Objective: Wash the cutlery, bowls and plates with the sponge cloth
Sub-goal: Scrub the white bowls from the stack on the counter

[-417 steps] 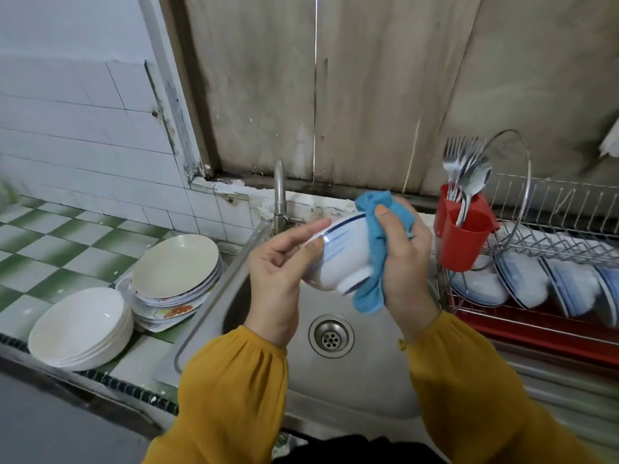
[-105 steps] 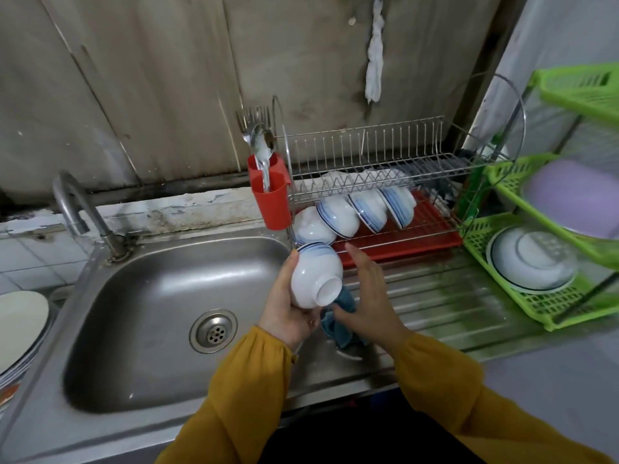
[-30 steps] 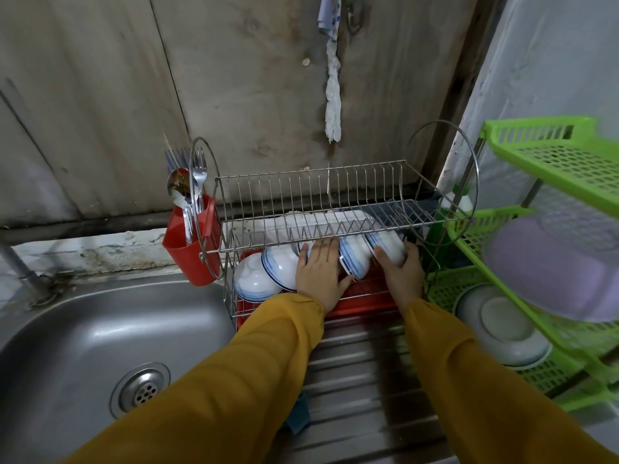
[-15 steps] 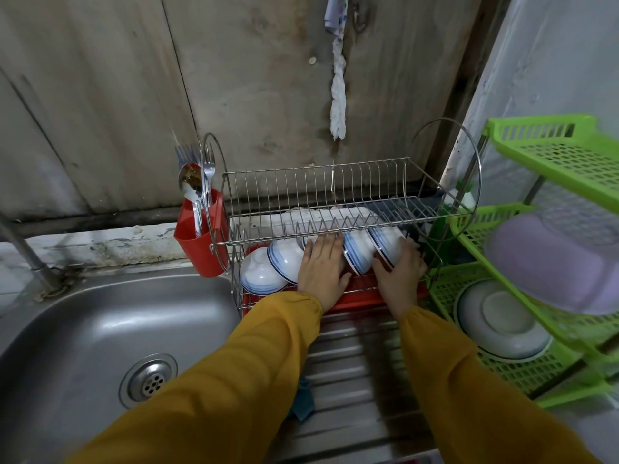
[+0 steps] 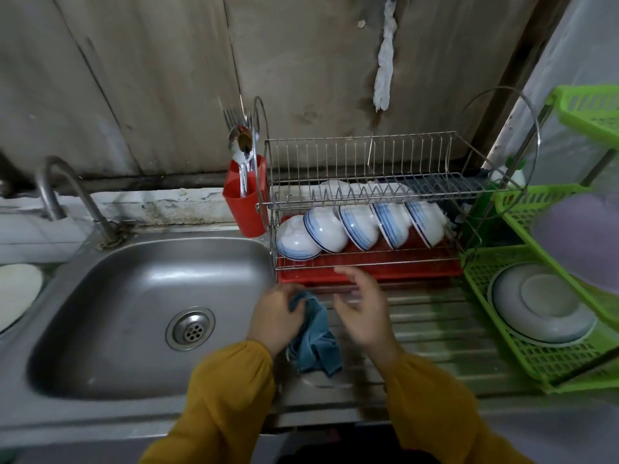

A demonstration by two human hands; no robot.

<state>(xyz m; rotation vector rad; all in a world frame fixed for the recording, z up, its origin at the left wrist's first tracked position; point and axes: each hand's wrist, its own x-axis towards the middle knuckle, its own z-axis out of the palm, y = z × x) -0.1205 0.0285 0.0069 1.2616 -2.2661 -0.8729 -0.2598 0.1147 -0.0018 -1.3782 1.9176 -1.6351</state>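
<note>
A blue sponge cloth (image 5: 315,343) lies crumpled on the ridged steel drainboard (image 5: 432,329) just right of the sink. My left hand (image 5: 276,316) grips its upper end. My right hand (image 5: 363,308) hovers beside it with relaxed fingers and holds nothing. Several white bowls with blue rings (image 5: 358,227) lean in a row on the lower shelf of the wire dish rack (image 5: 368,162). Forks and spoons (image 5: 243,142) stand in a red cup (image 5: 246,202) hung on the rack's left end.
The steel sink (image 5: 140,289) with its drain (image 5: 191,328) and tap (image 5: 63,192) lies to the left. A plate's edge (image 5: 16,293) shows at far left. A green plastic shelf (image 5: 549,349) with a white dish (image 5: 542,306) stands at right.
Both hands have drawn back out of the dish rack to the drainboard. My left hand has taken hold of the blue cloth. The bowls stay in the rack.
</note>
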